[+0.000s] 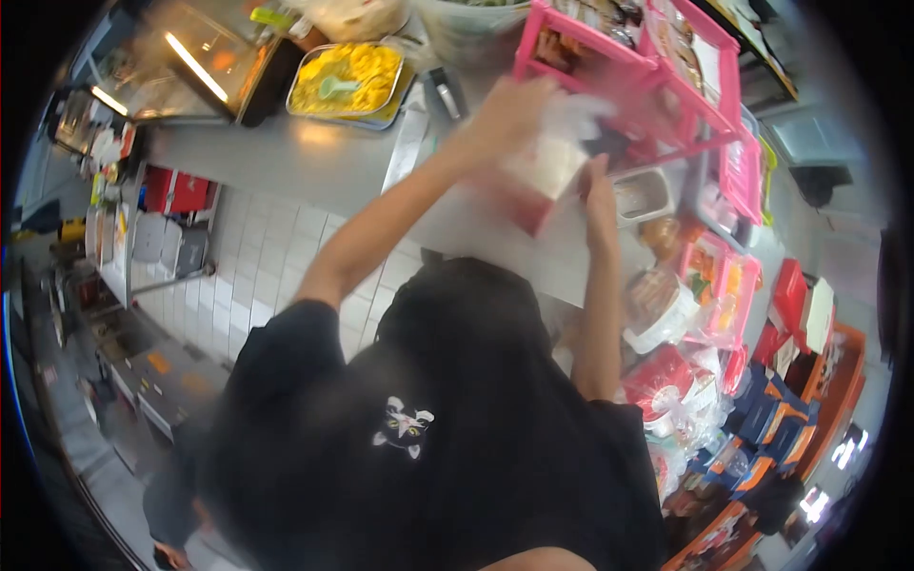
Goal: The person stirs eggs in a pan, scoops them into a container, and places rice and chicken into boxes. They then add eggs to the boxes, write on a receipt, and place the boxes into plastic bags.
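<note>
A red and white package (547,176), blurred by motion, is tilted above the metal counter (324,176). At its right edge is my right hand (599,190), with thumb and fingers closed on it. My left hand (514,114) reaches over the package's upper left side, beside a whitish translucent plastic piece (579,114). Motion smears the left fingers, so their grip is hidden. A small dark object, too blurred to identify, lies near the right fingertips. Close to the right hand sits a pale empty-looking tray (643,197).
A metal tray of yellow food (345,80) with a pale green scoop is at upper left, near a lit glass case (195,62). Pink baskets (695,109) stand at upper right. Wrapped packages (659,381) line the right side. Another person's hand (173,556) shows at lower left.
</note>
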`<action>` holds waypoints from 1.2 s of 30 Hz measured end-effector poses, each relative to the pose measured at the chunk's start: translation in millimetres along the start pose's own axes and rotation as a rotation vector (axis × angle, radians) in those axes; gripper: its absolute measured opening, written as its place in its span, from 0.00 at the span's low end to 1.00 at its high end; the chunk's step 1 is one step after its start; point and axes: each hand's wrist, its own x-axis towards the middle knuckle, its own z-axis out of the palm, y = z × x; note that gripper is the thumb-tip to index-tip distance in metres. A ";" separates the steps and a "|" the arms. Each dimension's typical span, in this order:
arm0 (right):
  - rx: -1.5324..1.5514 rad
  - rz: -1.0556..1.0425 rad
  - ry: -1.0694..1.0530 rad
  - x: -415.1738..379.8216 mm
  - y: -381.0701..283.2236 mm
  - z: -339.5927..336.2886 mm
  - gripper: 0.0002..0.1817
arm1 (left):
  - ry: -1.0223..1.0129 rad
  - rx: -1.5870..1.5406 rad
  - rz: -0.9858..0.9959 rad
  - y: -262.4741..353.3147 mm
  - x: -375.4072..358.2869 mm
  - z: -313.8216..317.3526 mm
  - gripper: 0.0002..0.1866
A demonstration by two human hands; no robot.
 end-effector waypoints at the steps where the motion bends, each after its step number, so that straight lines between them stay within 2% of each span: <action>1: 0.091 -0.169 0.154 -17.5 -4.7 20.1 0.29 | 0.075 0.129 0.057 -4.6 13.6 -6.1 0.16; 2: 0.154 -0.411 0.373 -47.4 -11.0 56.5 0.28 | 0.148 0.258 0.124 -8.6 25.1 -11.7 0.18; 3: 0.021 -0.359 0.074 -76.9 27.2 67.8 0.26 | 0.273 0.332 0.205 -18.0 28.0 -25.4 0.16; 4: 0.011 -0.370 -0.206 -90.8 25.7 71.5 0.24 | 0.404 0.407 0.299 -30.4 28.1 -46.6 0.15; 5: 0.000 -0.366 -0.487 -104.5 24.3 75.2 0.22 | 0.348 0.494 0.228 -39.3 26.9 -77.4 0.16; 6: 0.115 -0.403 -0.753 -111.0 -12.8 71.3 0.20 | 0.279 0.568 0.160 -47.8 17.2 -103.1 0.20; 8: -0.124 -0.356 -0.355 -69.0 33.6 72.9 0.17 | 0.332 0.735 0.073 -80.2 3.1 -121.2 0.21; 10: -0.462 -0.221 -0.073 -13.2 80.0 69.6 0.26 | 0.451 -1.051 -0.544 -27.4 13.0 -153.4 0.24; 11: -0.456 -0.226 -0.061 11.5 105.9 66.8 0.26 | 0.444 -1.049 -0.531 -34.2 10.1 -156.9 0.24; 12: -0.738 -0.340 -0.066 33.8 131.0 64.6 0.31 | 0.390 -0.559 -0.453 -49.9 -4.0 -164.1 0.17; 13: -1.020 -0.448 -0.073 43.8 142.8 63.8 0.38 | 0.362 -0.308 -0.406 -61.0 -17.8 -168.5 0.13; 14: -1.015 -0.449 -0.070 41.6 139.4 61.8 0.38 | 0.350 -0.053 -0.364 -72.0 -31.8 -172.8 0.11; 15: -1.072 -0.431 -0.114 38.1 131.9 58.6 0.41 | 0.386 -0.120 -0.410 -83.6 -45.3 -172.3 0.10; 17: -1.123 -0.414 -0.156 34.9 126.8 57.8 0.43 | 0.540 -0.719 -0.586 -98.0 -75.7 -162.9 0.10; 18: -1.121 -0.409 -0.135 34.8 126.7 58.6 0.42 | 0.599 -0.919 -0.634 -100.2 -89.8 -156.2 0.12; 21: -1.117 -0.392 -0.103 37.1 127.8 63.6 0.42 | 0.630 -1.182 -0.778 -87.5 -130.2 -128.5 0.14; 23: -1.123 -0.374 -0.088 32.5 124.6 57.8 0.42 | 0.538 -1.238 -0.933 -55.8 -144.3 -100.9 0.14; 24: -0.996 -0.460 0.000 29.1 117.6 51.0 0.37 | 0.463 -1.246 -0.985 -44.2 -145.1 -85.7 0.14; 25: -0.870 -0.548 0.089 28.1 106.6 41.9 0.32 | 0.351 -1.395 -0.956 -55.1 -153.1 -55.4 0.14; 26: -0.882 -0.546 0.096 28.2 85.2 25.4 0.32 | 0.163 -1.233 -0.899 -47.9 -151.8 -34.2 0.14; 28: -0.583 -0.485 0.386 25.7 46.2 -16.9 0.18 | -0.151 -0.874 -0.714 -32.3 -148.4 7.3 0.21; 29: -0.672 -0.444 0.454 37.3 52.1 -41.9 0.12 | -0.269 -1.003 -0.927 -16.1 -139.0 22.2 0.20; 30: -0.760 -0.400 0.522 52.8 59.9 -72.3 0.08 | -0.344 -0.867 -0.624 -28.9 -159.2 67.3 0.24; 31: -0.889 -0.382 0.447 61.6 71.7 -98.9 0.07 | -0.366 -0.586 -0.302 -21.3 -163.8 88.3 0.22; 32: -1.017 -0.366 0.368 70.5 84.9 -120.9 0.07 | -0.233 -0.309 -0.084 2.6 -154.3 83.7 0.21; 33: -1.024 -0.371 0.370 83.0 98.5 -136.6 0.07 | -0.211 -0.335 -0.079 13.7 -143.3 79.3 0.19; 35: -1.138 -0.463 0.035 100.1 124.8 -151.7 0.07 | -0.187 -0.361 -0.075 18.3 -137.4 76.7 0.18; 36: -1.142 -0.469 0.031 100.4 128.4 -151.6 0.07 | -0.176 -0.335 -0.018 17.6 -138.4 77.5 0.15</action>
